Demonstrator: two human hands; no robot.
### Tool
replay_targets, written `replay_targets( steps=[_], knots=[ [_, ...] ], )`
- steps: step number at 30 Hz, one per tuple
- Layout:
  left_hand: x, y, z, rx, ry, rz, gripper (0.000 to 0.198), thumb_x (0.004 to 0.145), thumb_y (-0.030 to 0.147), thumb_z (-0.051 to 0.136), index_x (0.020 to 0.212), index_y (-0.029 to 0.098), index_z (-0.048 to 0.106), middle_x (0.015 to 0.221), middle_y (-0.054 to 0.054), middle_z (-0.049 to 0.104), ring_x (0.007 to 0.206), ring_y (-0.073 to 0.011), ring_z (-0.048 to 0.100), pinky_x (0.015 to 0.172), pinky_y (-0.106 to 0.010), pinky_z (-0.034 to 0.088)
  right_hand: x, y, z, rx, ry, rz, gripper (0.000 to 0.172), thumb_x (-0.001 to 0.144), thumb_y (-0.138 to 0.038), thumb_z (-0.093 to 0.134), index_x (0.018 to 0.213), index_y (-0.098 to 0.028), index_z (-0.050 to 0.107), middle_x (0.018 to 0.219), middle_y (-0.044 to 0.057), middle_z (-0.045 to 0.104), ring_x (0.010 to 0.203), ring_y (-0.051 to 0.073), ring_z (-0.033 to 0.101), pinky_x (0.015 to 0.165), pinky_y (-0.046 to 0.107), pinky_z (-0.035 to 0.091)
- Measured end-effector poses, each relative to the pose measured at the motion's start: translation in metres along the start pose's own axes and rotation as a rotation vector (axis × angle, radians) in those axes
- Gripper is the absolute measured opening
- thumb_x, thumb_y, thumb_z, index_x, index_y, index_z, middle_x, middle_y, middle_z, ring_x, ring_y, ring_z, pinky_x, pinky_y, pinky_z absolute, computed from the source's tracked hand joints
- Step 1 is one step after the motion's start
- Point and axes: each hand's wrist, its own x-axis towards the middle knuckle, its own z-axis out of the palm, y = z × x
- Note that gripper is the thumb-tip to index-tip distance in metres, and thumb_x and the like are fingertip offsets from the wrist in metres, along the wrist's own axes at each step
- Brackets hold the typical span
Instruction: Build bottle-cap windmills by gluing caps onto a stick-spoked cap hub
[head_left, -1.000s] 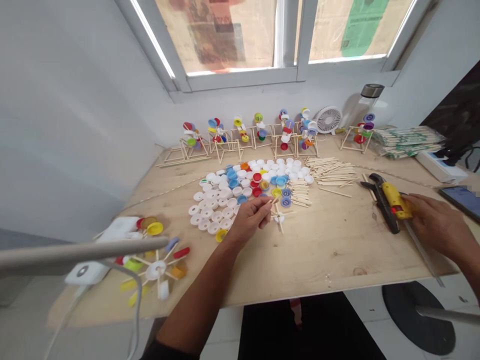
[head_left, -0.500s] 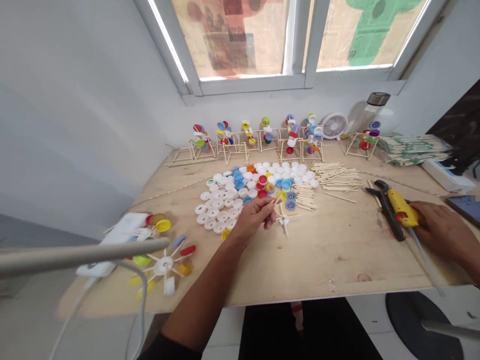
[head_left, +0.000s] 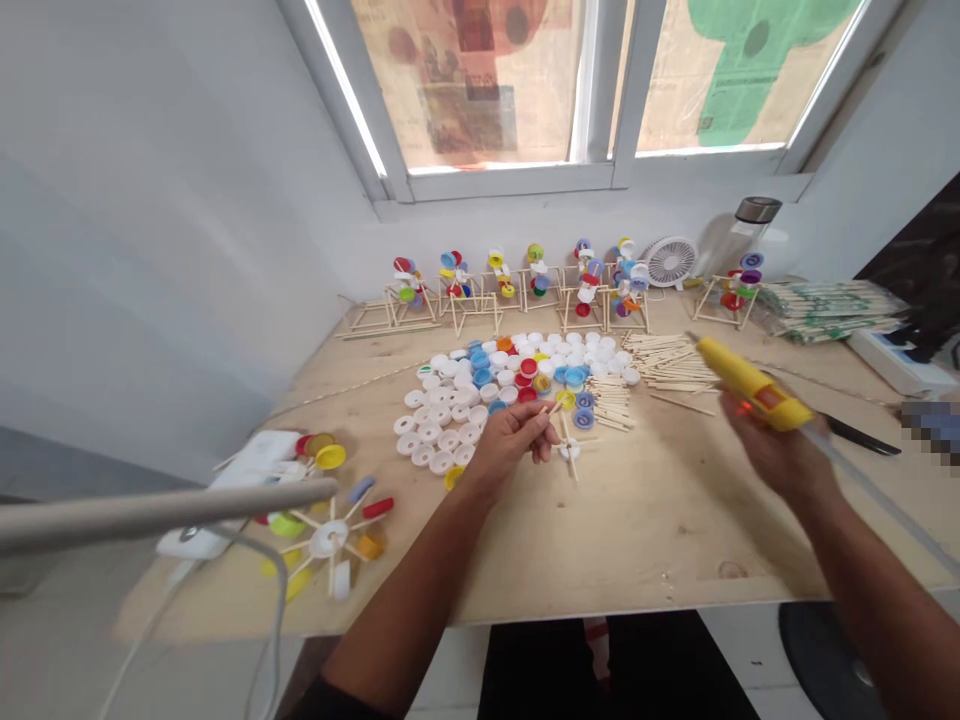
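Observation:
Between the fingertips of my left hand (head_left: 517, 437) are short wooden sticks (head_left: 555, 408), pinched above the table; their exact number is unclear. Just right of that hand, a white bottle cap (head_left: 569, 450) with sticks radiating from it lies on the wood. My right hand (head_left: 780, 440) grips a yellow hot glue gun (head_left: 754, 382), raised off the table, its nozzle pointing up and left and a small red light showing. Left of my left hand spreads a group of white and coloured bottle caps (head_left: 448, 412). Short sticks (head_left: 611, 400) are heaped beyond the cap with sticks.
Small cap-and-stick wheels on frames (head_left: 536, 272) line the wall. At left sit a spoked wheel (head_left: 328, 540) and a white power strip (head_left: 255, 465), behind a grey bar (head_left: 165, 510). Longer sticks (head_left: 671, 360), a fan (head_left: 671, 262) and a black stand (head_left: 862, 435) are at right.
My right hand has lifted the glue gun off its black stand and carried it left. The stand now lies further right on the table. My left hand keeps its pinch in nearly the same spot.

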Motion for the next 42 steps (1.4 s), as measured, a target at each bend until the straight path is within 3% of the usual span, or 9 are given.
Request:
replay_targets(
  steps=[5,9,15,24,42],
  knots=[
    [0.002,-0.001,-0.002,-0.002,0.092,0.035,0.040,0.070,0.040,0.071,0.097,0.012,0.066,0.063,-0.002,0.065,0.045,-0.0085,0.054,0.042,-0.020,0.037,0.006,-0.059,0.041,0.370,-0.091,-0.088,0.020,0.084,-0.040,0.053,0.089,-0.022,0.057,0.077,0.002,0.060,0.064,0.016,0.056,0.057,0.027,0.042],
    [0.003,-0.001,-0.003,-0.033,0.191,0.042,0.040,0.068,0.040,0.072,0.096,0.012,0.065,0.064,-0.002,0.067,0.046,-0.0089,0.054,0.044,-0.021,0.039,0.001,-0.078,0.062,0.523,-0.177,-0.151,0.018,0.085,-0.038,0.054,0.091,-0.022,0.058,0.077,0.001,0.059,0.065,0.015,0.055,0.058,0.026,0.042],
    [0.003,0.001,-0.003,-0.037,0.260,0.034,0.038,0.068,0.038,0.072,0.095,0.012,0.066,0.065,-0.002,0.068,0.047,-0.0087,0.055,0.044,-0.021,0.038,-0.015,-0.078,0.070,0.578,-0.290,-0.213,0.013,0.086,-0.035,0.053,0.084,-0.022,0.054,0.077,0.002,0.058,0.069,0.016,0.055,0.059,0.027,0.042],
    [0.001,0.003,0.000,0.000,0.308,0.039,0.037,0.070,0.037,0.071,0.097,0.013,0.067,0.066,-0.002,0.068,0.046,-0.0085,0.056,0.042,-0.020,0.037,-0.017,-0.081,0.073,0.492,-0.275,-0.477,0.010,0.085,-0.031,0.054,0.083,-0.022,0.052,0.073,0.004,0.059,0.069,0.018,0.053,0.060,0.030,0.041],
    [0.002,0.002,0.000,0.011,0.325,0.046,0.040,0.067,0.040,0.073,0.097,0.013,0.069,0.065,-0.003,0.068,0.045,-0.0088,0.056,0.041,-0.019,0.038,-0.018,-0.077,0.079,0.376,-0.206,-0.502,0.018,0.087,-0.033,0.053,0.076,-0.019,0.050,0.068,0.002,0.055,0.063,0.015,0.049,0.056,0.026,0.035]
  ],
)
